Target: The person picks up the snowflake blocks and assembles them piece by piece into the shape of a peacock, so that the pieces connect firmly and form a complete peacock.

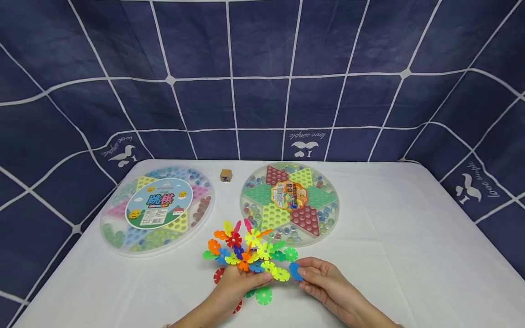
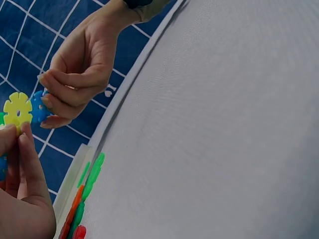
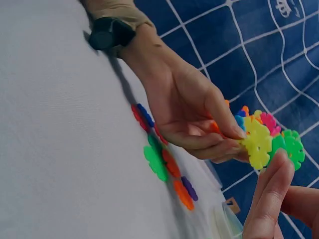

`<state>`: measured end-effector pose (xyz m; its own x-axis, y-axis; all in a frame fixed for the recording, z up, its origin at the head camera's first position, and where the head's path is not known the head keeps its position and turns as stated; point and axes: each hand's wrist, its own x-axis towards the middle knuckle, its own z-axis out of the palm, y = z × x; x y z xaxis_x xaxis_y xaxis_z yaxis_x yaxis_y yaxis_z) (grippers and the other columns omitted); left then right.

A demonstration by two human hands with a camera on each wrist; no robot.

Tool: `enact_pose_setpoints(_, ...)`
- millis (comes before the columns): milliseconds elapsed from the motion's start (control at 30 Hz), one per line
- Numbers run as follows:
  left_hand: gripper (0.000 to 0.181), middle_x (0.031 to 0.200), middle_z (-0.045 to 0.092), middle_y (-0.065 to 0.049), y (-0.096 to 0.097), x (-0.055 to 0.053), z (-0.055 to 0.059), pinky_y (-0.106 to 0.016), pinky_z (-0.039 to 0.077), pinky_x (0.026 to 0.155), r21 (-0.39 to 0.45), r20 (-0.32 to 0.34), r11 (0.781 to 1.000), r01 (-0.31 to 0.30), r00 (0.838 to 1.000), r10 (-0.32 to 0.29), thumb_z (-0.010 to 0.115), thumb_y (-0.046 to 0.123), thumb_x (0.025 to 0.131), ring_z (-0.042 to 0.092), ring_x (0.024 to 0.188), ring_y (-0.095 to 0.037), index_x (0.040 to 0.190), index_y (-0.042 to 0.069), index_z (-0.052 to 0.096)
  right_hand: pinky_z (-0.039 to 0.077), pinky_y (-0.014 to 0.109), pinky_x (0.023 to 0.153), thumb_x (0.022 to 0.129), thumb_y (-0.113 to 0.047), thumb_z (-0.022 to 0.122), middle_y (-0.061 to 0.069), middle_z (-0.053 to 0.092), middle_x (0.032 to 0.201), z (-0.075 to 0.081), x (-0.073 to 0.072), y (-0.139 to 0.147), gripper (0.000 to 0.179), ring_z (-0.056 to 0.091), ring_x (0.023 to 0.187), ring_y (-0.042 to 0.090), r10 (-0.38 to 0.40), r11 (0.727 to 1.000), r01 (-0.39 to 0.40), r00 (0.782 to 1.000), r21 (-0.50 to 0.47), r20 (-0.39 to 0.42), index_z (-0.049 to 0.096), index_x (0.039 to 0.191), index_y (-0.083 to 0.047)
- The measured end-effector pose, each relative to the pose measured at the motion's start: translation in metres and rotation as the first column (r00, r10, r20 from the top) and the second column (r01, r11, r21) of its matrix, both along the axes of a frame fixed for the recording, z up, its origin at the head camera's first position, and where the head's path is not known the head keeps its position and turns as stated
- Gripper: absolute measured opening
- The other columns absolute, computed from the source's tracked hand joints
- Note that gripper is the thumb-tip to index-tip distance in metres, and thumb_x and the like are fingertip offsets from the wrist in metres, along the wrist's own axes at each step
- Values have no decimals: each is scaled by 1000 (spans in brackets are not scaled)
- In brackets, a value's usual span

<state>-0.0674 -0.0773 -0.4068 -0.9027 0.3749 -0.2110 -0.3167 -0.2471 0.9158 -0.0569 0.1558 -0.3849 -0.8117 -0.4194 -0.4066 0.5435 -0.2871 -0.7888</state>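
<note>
My left hand (image 1: 234,284) grips a cluster of interlocked plastic snowflake discs (image 1: 246,248) in yellow, orange, blue, green, red and pink. Its thumb lies along a yellow disc (image 1: 280,274) at the cluster's right edge. Between thumb and fingers, my right hand (image 1: 328,284) pinches a blue snowflake disc (image 1: 295,271) right beside that yellow one. The left wrist view shows the blue disc (image 2: 39,107) close against the yellow disc (image 2: 18,110). In the right wrist view my right fingers (image 3: 269,199) hide the blue disc.
Loose discs lie under the left hand, among them a green disc (image 1: 264,296) and a red disc (image 1: 218,275). Two round Chinese checkers boxes with marbles, one at left (image 1: 205,223) and one at centre (image 1: 334,200), stand behind. A small wooden letter block (image 1: 226,175) sits between them.
</note>
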Motion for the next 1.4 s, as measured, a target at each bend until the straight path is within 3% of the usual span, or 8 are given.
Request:
enact_pose_setpoints(200,70,121,59,-12,1,1,0,-32,49,86,-42,-54,998,35,998,-37,78,7,76,61,101,-26,135,5,40,49,15,59,89,-15,64,2,59,80,4,3,-7,30,57,62,7,-44,997,45,999,55,-9,51,111,1)
enact_pose_setpoints(433,70,122,57,-12,4,3,-2,-29,49,85,-132,-198,991,5,980,-32,80,7,73,60,103,-24,131,5,40,42,15,50,89,-15,63,-1,56,69,2,6,-17,24,50,55,7,-53,990,62,996,125,-77,51,104,0)
enact_pose_setpoints(600,72,124,56,-12,4,4,-6,-28,49,85,-138,-217,990,-16,976,-15,80,8,74,60,104,-23,133,5,39,49,16,58,91,-15,61,2,59,78,-4,9,-19,25,56,63,8,-96,990,102,993,99,-62,54,108,2)
enact_pose_setpoints(700,72,125,55,-13,5,4,-8,-28,48,87,-122,-218,992,-20,976,-7,79,8,75,59,105,-23,134,4,38,51,17,66,93,-14,59,5,60,89,-6,10,-17,28,60,71,9,-97,991,101,994,82,-52,54,114,4)
enact_pose_setpoints(833,71,126,55,-11,6,3,-7,-25,45,90,-144,-238,988,-48,971,13,80,9,75,57,109,-21,133,4,40,52,19,69,93,-11,58,5,61,91,-4,11,-14,31,62,75,10,-96,992,100,994,82,-53,53,119,5)
enact_pose_setpoints(1067,72,127,55,-7,7,6,-5,-21,39,95,-273,-332,955,-114,943,18,83,19,71,53,113,-17,131,5,44,53,22,67,90,-9,61,6,60,85,0,13,-22,28,61,71,12,-146,982,156,985,104,-93,51,113,4)
enact_pose_setpoints(1233,68,123,57,-11,9,10,-4,-25,44,91,-311,-333,941,-135,943,25,82,20,72,56,109,-20,127,2,47,54,23,66,89,-6,62,5,59,80,1,16,-28,26,62,69,13,-181,972,195,977,133,-111,49,110,4)
enact_pose_setpoints(1400,69,123,58,-7,10,10,-4,-29,42,95,-368,-322,918,-147,946,23,83,25,71,55,111,-20,127,3,50,54,24,71,92,-8,59,7,63,80,0,18,-23,24,66,74,16,-167,978,176,982,107,-90,50,111,4)
